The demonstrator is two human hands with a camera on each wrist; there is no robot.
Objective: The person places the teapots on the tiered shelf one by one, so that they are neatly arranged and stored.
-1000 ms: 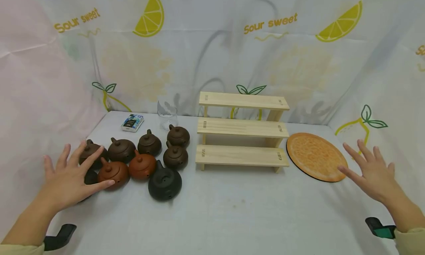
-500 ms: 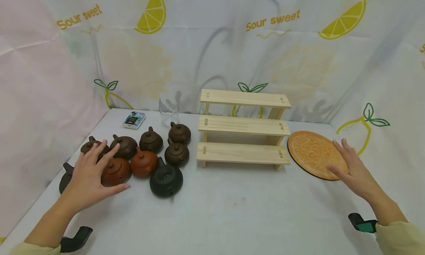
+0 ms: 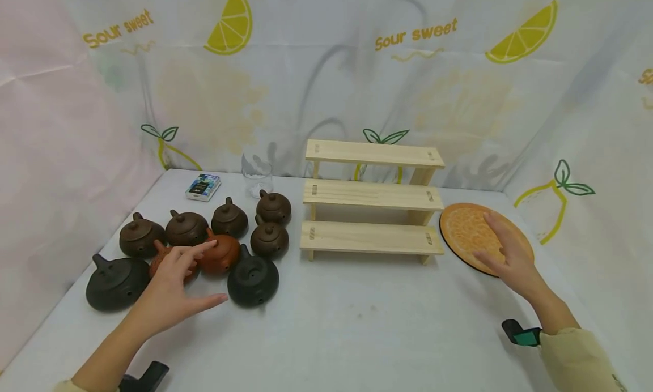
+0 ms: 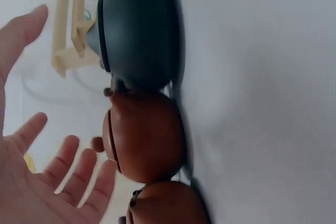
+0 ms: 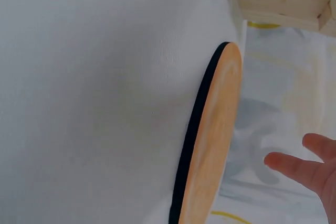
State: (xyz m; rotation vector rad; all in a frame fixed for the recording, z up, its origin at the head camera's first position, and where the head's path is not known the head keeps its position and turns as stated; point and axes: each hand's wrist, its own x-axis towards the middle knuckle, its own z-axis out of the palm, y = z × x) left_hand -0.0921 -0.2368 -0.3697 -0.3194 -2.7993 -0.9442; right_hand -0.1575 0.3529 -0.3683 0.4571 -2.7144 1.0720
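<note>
My left hand [image 3: 170, 290] hovers with fingers spread in front of the teapots, holding nothing. It partly covers one reddish-brown teapot [image 3: 159, 257] in the head view; a second reddish-brown teapot [image 3: 219, 254] sits just past its fingertips. To the right of the thumb is a black teapot [image 3: 253, 280], and a wider black teapot [image 3: 117, 283] stands at the far left. Several dark brown teapots [image 3: 186, 229] line up behind. My right hand [image 3: 515, 261], also holding nothing, is held over the near right part of a round orange-brown mat [image 3: 469, 228] with a dark edge.
A three-step wooden shelf [image 3: 372, 236] stands at the middle back. Behind the teapots are a clear glass [image 3: 257, 177] and a small patterned box [image 3: 203, 187]. A printed curtain [image 3: 306, 69] closes off the back and sides of the white table [image 3: 357, 335].
Both hands have moved inward, the left rightward across the teapots and the right leftward over the mat. The wide black teapot at the left has come into full view. The teapots have stayed put.
</note>
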